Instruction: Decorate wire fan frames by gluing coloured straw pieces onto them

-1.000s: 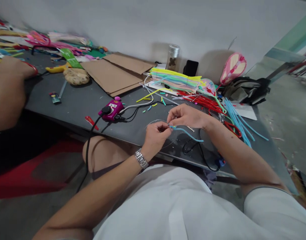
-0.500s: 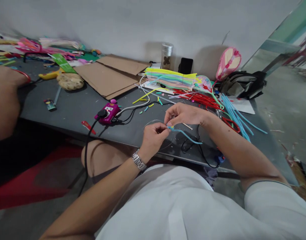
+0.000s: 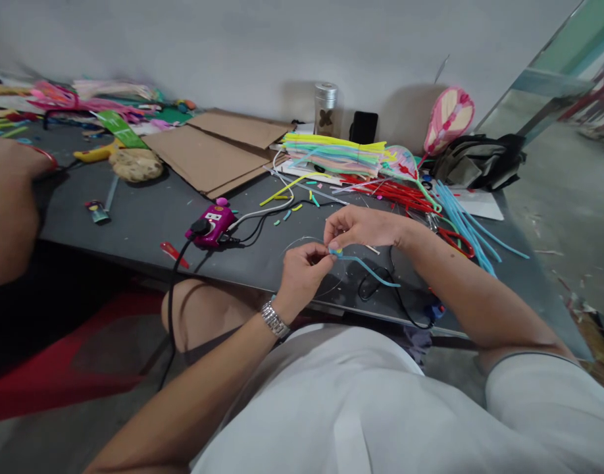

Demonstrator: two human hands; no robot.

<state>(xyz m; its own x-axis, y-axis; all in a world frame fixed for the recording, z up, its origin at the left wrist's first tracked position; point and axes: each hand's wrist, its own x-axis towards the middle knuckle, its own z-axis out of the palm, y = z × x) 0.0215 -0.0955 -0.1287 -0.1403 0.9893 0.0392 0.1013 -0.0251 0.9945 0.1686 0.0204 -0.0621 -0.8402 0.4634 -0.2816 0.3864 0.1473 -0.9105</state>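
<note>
My left hand, with a metal watch on the wrist, pinches one end of a thin light-blue strip just above the dark table. My right hand is closed over the same end from above, fingertips meeting those of the left hand. A small yellow bit shows at the pinched end. The rest of the strip trails to the right over the table. A thin clear wire loop curves beside my hands.
A purple power strip with black and white cables lies left of my hands. Piles of coloured strips, red strips and blue strips lie behind and right. Cardboard, a jar, a bag. Another person's arm at left.
My hands stay pinched on the strip's end and have barely shifted; the view has drifted slightly.
</note>
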